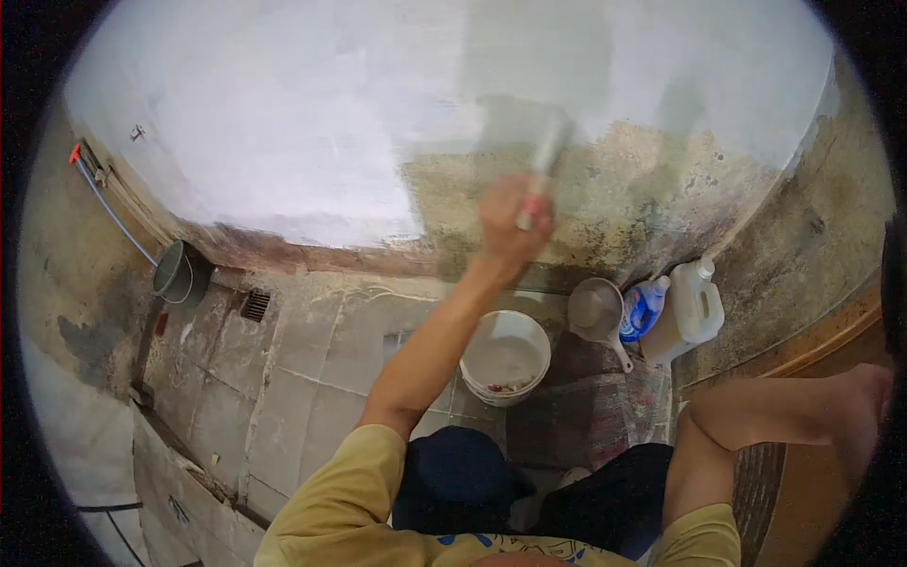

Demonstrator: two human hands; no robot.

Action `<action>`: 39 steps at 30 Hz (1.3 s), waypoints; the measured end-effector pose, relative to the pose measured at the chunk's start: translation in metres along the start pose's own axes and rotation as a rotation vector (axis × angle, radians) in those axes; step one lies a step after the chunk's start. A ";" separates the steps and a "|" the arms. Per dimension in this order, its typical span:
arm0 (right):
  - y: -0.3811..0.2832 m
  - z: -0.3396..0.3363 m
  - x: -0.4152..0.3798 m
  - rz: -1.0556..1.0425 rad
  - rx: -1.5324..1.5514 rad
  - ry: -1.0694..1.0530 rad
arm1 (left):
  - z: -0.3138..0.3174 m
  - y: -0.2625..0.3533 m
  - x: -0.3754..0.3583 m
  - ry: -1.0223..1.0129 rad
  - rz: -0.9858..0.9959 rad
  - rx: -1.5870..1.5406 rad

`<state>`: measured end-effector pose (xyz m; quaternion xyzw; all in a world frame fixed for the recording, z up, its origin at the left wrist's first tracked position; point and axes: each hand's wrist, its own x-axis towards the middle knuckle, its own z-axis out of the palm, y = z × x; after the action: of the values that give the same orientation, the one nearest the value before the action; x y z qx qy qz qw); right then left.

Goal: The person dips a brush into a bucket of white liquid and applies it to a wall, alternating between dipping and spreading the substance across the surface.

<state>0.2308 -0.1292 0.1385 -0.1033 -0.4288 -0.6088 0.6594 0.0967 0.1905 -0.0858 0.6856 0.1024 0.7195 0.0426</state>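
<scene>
My left hand (515, 219) is closed round the handle of a paintbrush (544, 156), its handle end sticking out below my fist. The brush is motion-blurred and its bristles point up at the wall (283, 123), near the border between white paint and bare, stained plaster (491, 189). Below my left forearm stands a white bucket (505, 392) with pale liquid inside. My right hand (862, 402) is out at the far right edge, bent away from the wall; its fingers are blurred and partly lost in the dark rim.
By the wall's foot on the right are a pale dipper (595, 310), a blue bottle (643, 310) and a whitish jug (688, 312). A dark bucket (182, 274) stands in the left corner, near a floor drain (255, 305). A patterned mat (605, 406) covers part of the tiles.
</scene>
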 end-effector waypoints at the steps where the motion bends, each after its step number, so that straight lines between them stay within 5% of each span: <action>1: 0.000 -0.001 0.001 0.018 0.000 0.036 | 0.017 0.013 -0.012 -0.011 0.012 -0.083; 4: 0.027 -0.052 0.029 0.027 0.279 -0.181 | 0.011 0.044 -0.034 -0.187 -0.040 -0.167; 6: 0.014 -0.029 0.010 0.035 0.111 -0.054 | -0.011 0.057 -0.042 -0.358 -0.097 -0.170; 8: 0.010 -0.019 0.002 0.045 -0.059 0.079 | -0.045 0.052 -0.052 -0.746 -0.578 -0.221; 9: 0.014 -0.025 0.001 0.032 -0.045 0.041 | -0.057 0.047 -0.057 -0.757 -0.573 -0.206; 11: 0.012 -0.014 0.000 0.032 -0.039 0.016 | -0.077 0.036 -0.071 -1.242 -0.647 0.044; 13: -0.003 0.029 0.007 0.484 -0.313 0.942 | -0.083 0.031 -0.107 -1.351 -0.535 0.102; 14: 0.004 0.013 0.002 0.486 -0.316 0.951 | -0.082 0.028 -0.125 -1.450 -0.418 0.142; 16: 0.023 -0.029 -0.014 0.149 -0.014 0.042 | -0.073 0.021 -0.160 -1.524 -0.414 0.128; 17: 0.025 -0.033 -0.014 0.141 -0.018 0.043 | -0.068 0.018 -0.175 -1.598 -0.412 0.103; 19: 0.032 -0.039 -0.011 0.146 0.093 -0.092 | -0.056 0.015 -0.199 -1.643 -0.424 0.155; 27: 0.039 -0.066 0.008 0.161 0.101 -0.067 | -0.036 0.020 -0.212 -1.785 -0.576 0.252; 31: 0.043 -0.063 0.001 0.258 0.120 0.118 | -0.043 0.019 -0.232 -1.710 -0.547 0.243; 39: 0.046 -0.057 -0.008 0.269 0.059 0.060 | -0.058 0.026 -0.196 -1.570 -0.697 0.269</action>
<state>0.2978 -0.1500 0.1161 -0.1223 -0.4090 -0.5047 0.7504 0.0516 0.1206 -0.2741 0.9124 0.3317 -0.0338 0.2374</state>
